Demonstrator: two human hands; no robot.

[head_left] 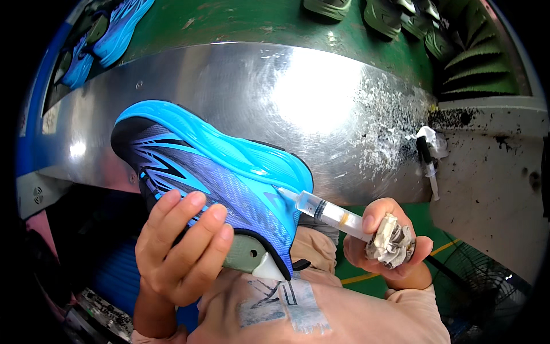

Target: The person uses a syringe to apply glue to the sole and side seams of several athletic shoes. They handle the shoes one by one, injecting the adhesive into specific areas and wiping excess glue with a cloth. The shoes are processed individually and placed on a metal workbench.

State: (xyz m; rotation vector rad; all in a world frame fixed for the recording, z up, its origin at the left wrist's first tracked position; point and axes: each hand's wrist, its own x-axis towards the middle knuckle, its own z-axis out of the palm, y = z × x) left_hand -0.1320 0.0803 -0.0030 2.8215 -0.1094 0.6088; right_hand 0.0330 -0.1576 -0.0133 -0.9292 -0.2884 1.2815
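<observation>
A blue and purple running shoe [223, 166] lies on its side across the metal bench edge, toe to the far left and heel toward me. A grey-green shoe last [246, 252] shows in its opening. My left hand [183, 246] is beside the upper, fingers apart and slightly bent; its thumb is hidden, and I cannot tell whether it bears any weight. In my right hand [389, 235] is a clear syringe [332, 214], held at its plunger end, where a crumpled dirty wrapping [392, 243] sits. The syringe tip meets the shoe near the sole line at the heel.
The shiny metal bench [229, 74] has white residue at its right. A second syringe with a black part [425, 155] lies by white crumpled material on the grey ledge [487, 172]. More blue shoes [117, 34] and dark shoes [384, 17] stand beyond. A fan [487, 286] is at lower right.
</observation>
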